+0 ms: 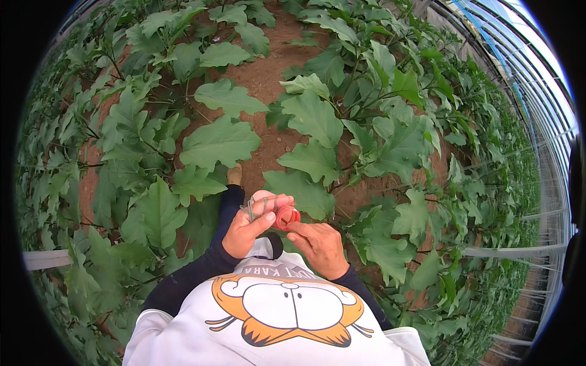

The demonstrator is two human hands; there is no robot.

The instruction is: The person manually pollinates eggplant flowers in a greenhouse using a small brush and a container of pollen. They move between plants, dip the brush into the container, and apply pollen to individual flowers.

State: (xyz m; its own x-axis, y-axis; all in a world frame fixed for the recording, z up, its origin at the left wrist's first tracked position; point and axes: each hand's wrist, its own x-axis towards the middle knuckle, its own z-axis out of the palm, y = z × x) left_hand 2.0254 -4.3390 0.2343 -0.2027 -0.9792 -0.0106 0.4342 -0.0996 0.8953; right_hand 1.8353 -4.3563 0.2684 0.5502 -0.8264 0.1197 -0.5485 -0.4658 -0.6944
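Observation:
Close to my body, a small coil of thin red cord or wire [287, 217] sits between my two hands. My left hand [256, 222] grips it at its fingertips. Grey cord [249, 209] loops around the fingers of that same hand. From the other side, the thumb and forefinger of my right hand [320, 247] pinch at the coil's lower edge. Whether a loose strand lies between those fingertips is too small to tell. Just beyond my hands spreads a broad green eggplant leaf [300, 194].
Leafy eggplant plants [219, 139] crowd both sides of a narrow strip of bare brown soil [263, 78]. My foot [234, 174] rests on this strip. Metal greenhouse hoops with plastic film [545, 68] curve along the right. Pale straps [512, 251] cross the rows.

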